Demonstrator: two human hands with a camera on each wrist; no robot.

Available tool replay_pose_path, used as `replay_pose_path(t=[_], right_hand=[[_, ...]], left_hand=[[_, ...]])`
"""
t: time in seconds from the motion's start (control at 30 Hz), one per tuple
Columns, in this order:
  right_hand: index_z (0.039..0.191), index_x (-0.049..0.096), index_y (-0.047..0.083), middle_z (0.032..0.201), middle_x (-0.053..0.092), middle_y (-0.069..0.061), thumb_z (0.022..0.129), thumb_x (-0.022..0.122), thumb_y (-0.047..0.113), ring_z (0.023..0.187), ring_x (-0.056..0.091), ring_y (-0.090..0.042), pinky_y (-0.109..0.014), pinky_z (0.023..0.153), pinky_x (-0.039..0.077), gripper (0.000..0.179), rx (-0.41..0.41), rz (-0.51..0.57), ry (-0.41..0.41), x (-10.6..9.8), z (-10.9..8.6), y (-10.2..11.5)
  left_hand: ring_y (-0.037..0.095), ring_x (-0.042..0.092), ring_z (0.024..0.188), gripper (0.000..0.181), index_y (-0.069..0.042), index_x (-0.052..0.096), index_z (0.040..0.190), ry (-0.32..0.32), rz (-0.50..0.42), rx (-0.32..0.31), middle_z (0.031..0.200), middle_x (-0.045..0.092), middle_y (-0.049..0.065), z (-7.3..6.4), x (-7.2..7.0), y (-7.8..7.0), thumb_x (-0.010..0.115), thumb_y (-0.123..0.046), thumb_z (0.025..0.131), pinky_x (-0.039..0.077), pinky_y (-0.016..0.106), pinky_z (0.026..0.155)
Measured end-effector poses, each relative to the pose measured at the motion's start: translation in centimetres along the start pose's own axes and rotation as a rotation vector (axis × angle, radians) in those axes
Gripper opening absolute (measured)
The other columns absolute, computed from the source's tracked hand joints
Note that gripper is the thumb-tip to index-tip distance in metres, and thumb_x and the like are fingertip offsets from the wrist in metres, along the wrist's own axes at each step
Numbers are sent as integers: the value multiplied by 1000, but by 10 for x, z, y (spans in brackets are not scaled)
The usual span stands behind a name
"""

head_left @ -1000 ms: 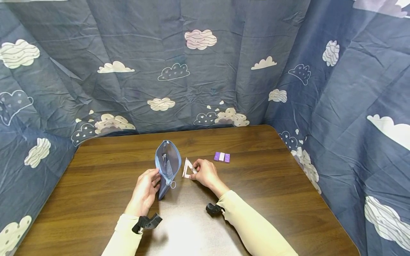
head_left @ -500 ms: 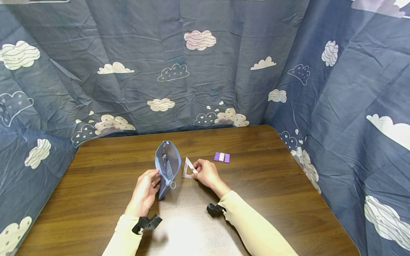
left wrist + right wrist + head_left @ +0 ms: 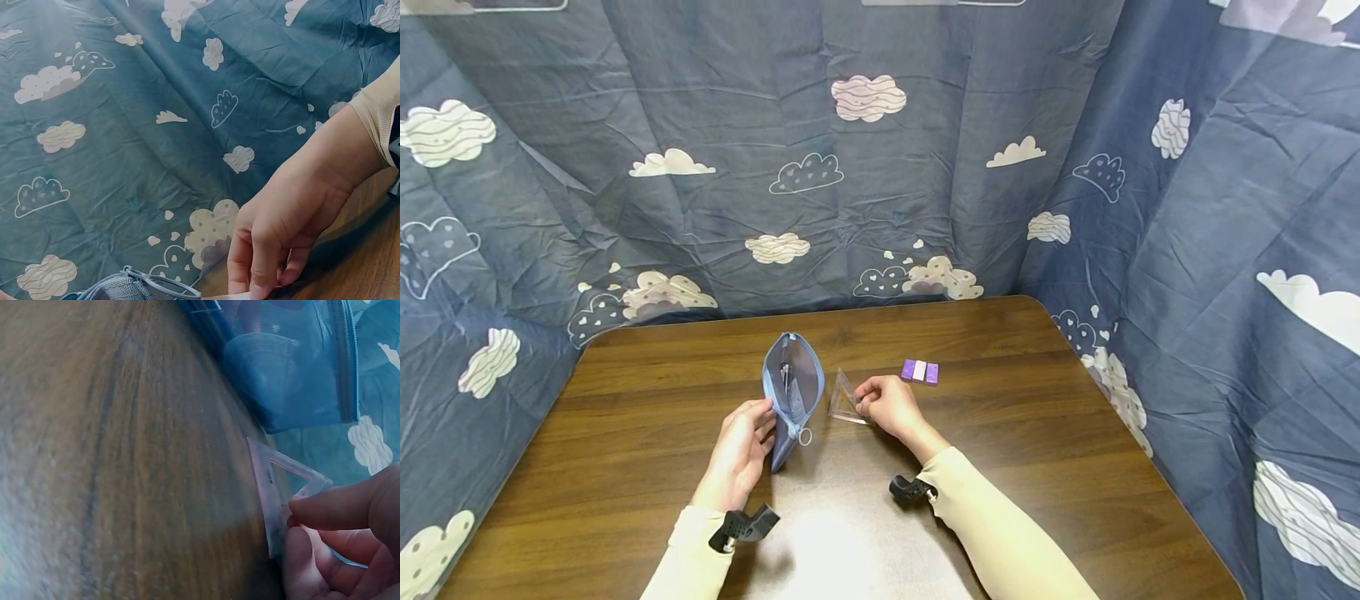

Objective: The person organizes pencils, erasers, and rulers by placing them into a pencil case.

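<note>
My left hand (image 3: 743,446) grips the near left side of a blue see-through zip pouch (image 3: 783,442), which stands with its mouth unzipped and spread. Through the pouch wall in the right wrist view shows a clear protractor (image 3: 259,369). A slim metallic item (image 3: 786,373) leans inside. Just right of the pouch, my right hand (image 3: 891,406) pinches a clear triangular set square (image 3: 837,406) between thumb and fingertips. In the right wrist view the set square (image 3: 270,506) is tipped up on the wood, its cut-out middle showing. The fingertips hide its right corner.
A purple block with a white band (image 3: 920,372) lies behind my right hand. The brown wooden table (image 3: 647,392) reaches back to a blue cloud-print curtain (image 3: 715,208), which also closes in both sides.
The set square has gone from whitish to clear in look as its tilt shifts. My right hand has slid slightly right along its edge. The left hand and pouch stay put.
</note>
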State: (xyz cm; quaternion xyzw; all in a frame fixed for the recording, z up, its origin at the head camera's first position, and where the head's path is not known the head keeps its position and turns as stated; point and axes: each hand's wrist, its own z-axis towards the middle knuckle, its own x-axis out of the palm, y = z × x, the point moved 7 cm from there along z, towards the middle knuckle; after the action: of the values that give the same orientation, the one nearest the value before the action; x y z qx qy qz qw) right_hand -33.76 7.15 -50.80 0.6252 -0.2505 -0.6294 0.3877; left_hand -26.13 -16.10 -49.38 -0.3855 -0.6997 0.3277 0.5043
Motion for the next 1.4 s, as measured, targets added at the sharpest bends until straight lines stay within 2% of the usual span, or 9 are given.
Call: replay_pose_path(t=[0.13,0.27,0.6,0.87,1.4], right_hand=[[92,74,5,72,69,1,78,77,0,59,58,-6,-25,57,47,15,26,44,27,-1,-1,-1],[93,73,1,73,70,-3,80,74,-3,56,63,-12,-25,53,51,14,52,124,49,-2,-1,-2],[96,70,-4,75,70,-11,81,68,-10,62,67,-19,-33,58,57,16,102,243,70,-3,-5,-2],[100,69,-3,79,72,-17,83,69,-9,64,69,-23,-36,58,58,18,130,295,69,-5,-6,-2],[112,65,-6,79,70,-20,83,67,-12,59,66,-22,-36,57,57,30,138,334,48,-12,-7,3]], left_hand=[[26,42,111,23,-17,59,81,12,8,-4,98,58,3,-2,0,0,53,-11,103,19,48,104],[25,44,108,23,-17,59,82,13,10,1,96,59,3,-3,1,-1,53,-11,103,20,47,103],[27,44,109,23,-16,59,83,6,5,4,98,58,5,-3,-1,-1,52,-10,103,19,48,104],[28,43,110,21,-15,58,83,0,-12,-3,98,57,6,-3,-1,0,52,-9,102,20,47,102],[27,42,110,23,-16,59,82,4,-9,1,98,58,5,-4,-1,0,51,-9,102,20,47,101]])
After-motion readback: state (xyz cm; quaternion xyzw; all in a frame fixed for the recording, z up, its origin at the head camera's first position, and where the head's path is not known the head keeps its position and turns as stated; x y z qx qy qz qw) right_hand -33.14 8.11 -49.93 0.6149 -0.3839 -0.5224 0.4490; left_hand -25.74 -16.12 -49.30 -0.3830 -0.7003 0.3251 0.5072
